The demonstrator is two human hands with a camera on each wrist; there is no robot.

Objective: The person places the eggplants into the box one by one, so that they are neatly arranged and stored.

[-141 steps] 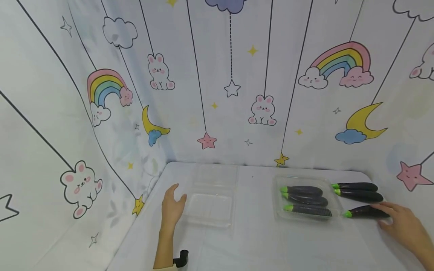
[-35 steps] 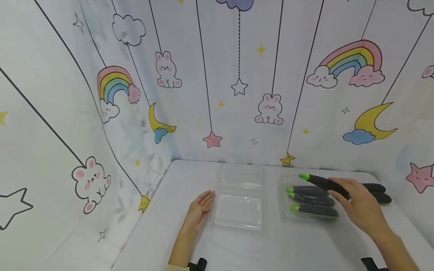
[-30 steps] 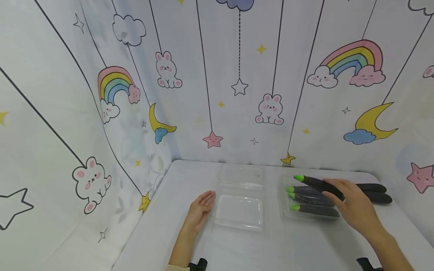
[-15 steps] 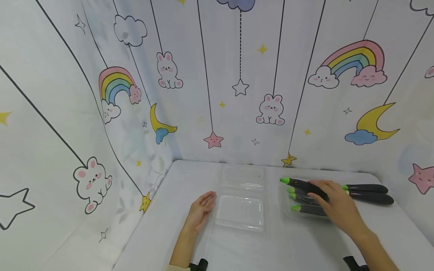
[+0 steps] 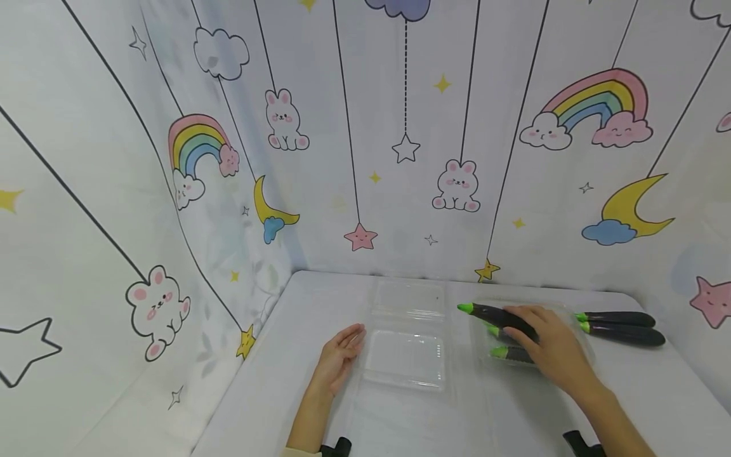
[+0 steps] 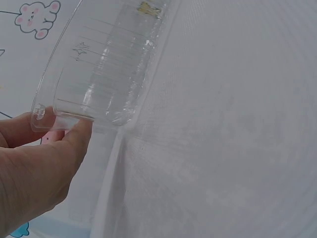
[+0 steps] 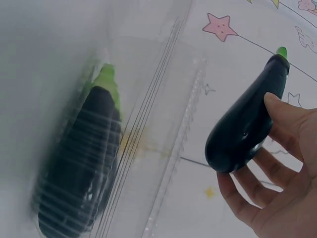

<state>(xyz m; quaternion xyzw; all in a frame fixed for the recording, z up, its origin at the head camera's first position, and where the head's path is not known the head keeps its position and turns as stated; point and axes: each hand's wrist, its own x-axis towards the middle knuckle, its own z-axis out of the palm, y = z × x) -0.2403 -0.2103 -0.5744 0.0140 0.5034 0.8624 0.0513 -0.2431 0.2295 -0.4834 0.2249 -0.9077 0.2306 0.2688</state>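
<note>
My right hand (image 5: 549, 346) grips a dark eggplant (image 5: 502, 317) with a green stem end, holding it above a clear plastic box on the right. Thumb and fingers wrap its body in the right wrist view. Inside that right box (image 5: 589, 352) lie more eggplants (image 5: 505, 353), partly hidden beneath the hand. My left hand (image 5: 337, 358) stays at the left side of another clear plastic container (image 5: 404, 360), whose lid (image 5: 408, 300) lies folded back behind. In the left wrist view its thumb and a finger pinch this container's rim (image 6: 74, 115).
Two more eggplants (image 5: 625, 334) lie side by side on the white table (image 5: 422, 425), right of the right box. A white printed cloth (image 5: 320, 158) rises behind the table and along its left side.
The right hand picked up an eggplant from the table's right side and carried it left over the right box. Earlier the left container shifted right; the left hand now stays still against it.
</note>
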